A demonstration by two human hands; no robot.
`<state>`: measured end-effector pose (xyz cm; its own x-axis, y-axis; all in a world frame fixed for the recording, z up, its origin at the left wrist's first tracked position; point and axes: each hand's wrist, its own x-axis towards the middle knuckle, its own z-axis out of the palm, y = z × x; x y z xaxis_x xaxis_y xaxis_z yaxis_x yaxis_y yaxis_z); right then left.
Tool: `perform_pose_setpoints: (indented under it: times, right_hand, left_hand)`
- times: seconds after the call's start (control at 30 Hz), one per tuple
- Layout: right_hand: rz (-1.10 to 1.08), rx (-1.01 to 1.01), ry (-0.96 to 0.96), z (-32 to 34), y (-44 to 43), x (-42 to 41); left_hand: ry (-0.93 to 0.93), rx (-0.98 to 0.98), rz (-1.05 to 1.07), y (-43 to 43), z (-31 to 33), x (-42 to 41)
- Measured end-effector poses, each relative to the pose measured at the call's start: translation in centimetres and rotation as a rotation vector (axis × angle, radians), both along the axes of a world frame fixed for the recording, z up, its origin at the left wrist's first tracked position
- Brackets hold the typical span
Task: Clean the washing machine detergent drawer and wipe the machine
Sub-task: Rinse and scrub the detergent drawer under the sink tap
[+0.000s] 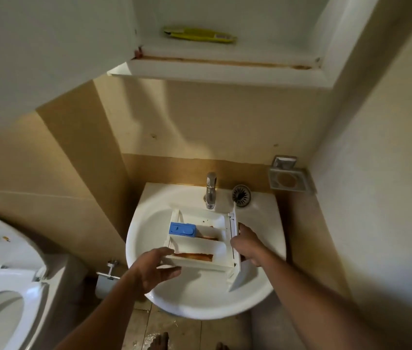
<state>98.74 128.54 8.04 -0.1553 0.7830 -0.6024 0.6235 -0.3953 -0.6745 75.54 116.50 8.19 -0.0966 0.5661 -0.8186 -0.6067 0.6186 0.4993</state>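
A view from above looks down on a small bathroom, where a person holds a white detergent drawer [200, 242] over a round white sink [149, 223]. The left hand [155, 267] grips the drawer's near left corner, fingers curled over the edge and thumb beneath it. The right hand [246, 242] closes around the drawer's right end, just beside its front panel [240, 276], which points down toward the near rim of the sink. The drawer sits roughly level inside the bowl area, below a chrome tap [210, 189] at the back of the sink. Inside the drawer are 3 long compartments; a blue insert [182, 229] fills the left part of the middle one. Brown, rusty residue [193, 256] streaks the nearest compartment, and more shows along the middle one. A round metal drain strainer [241, 195] lies on the sink's back ledge, to the right of the tap. On the wall to the right hangs a square metal soap dish [288, 181]. Above the sink, an open white wall cabinet [212, 69] holds a yellow-green packet [200, 35] on its shelf. To the left is a white toilet [5, 286] with its seat down and lid up, and a toilet paper holder [109, 272] sits between it and the sink. Bare toes [160, 342] show on the tiled floor below.
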Motion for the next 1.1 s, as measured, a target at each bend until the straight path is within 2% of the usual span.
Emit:
perform_pose_setpoints:
  times: [0.13, 0.2, 0.27, 0.33, 0.4, 0.47, 0.53, 0.6, 0.7, 1.1]
  right_hand:
    - [0.002, 0.010, -0.037, -0.4, -0.5, -0.4]
    - [0.025, 0.057, -0.156, -0.2, -0.3, -1.3]
    - [-0.005, 0.274, -0.298, 0.6, 0.4, -2.8]
    - [-0.052, 0.546, -0.313, 2.4, 1.9, -4.8]
    - [-0.038, 0.652, -0.297, 4.2, 4.4, -6.9]
    - [0.049, 0.569, -0.299, 5.5, 7.0, -8.7]
    - [0.250, 0.498, -0.358, 6.1, 8.8, -10.1]
    - [0.379, 0.525, -0.472, 6.3, 10.0, -10.9]
    - [0.462, 0.507, -0.594, 6.9, 11.2, -10.7]
    - [0.385, 0.445, -0.572, 7.0, 12.3, -9.3]
  left_hand:
    - [-0.042, -0.003, -0.030, 0.7, -0.8, -0.4]
    - [-0.053, 0.012, -0.039, 1.0, -1.5, -1.2]
    - [-0.060, 0.020, -0.038, 1.2, -2.2, -2.0]
    - [-0.070, 0.025, -0.056, 1.3, -2.4, -2.6]
    - [-0.085, 0.037, -0.077, 1.4, -2.6, -3.1]
    - [-0.097, 0.049, -0.067, 1.4, -2.8, -3.6]
    - [-0.097, 0.053, -0.048, 1.5, -3.0, -3.9]
    - [-0.096, 0.060, -0.032, 1.6, -3.4, -4.2]
    - [-0.082, 0.080, -0.024, 1.6, -3.7, -4.6]
    - [-0.092, 0.160, -0.062, 3.2, -4.6, -2.7]
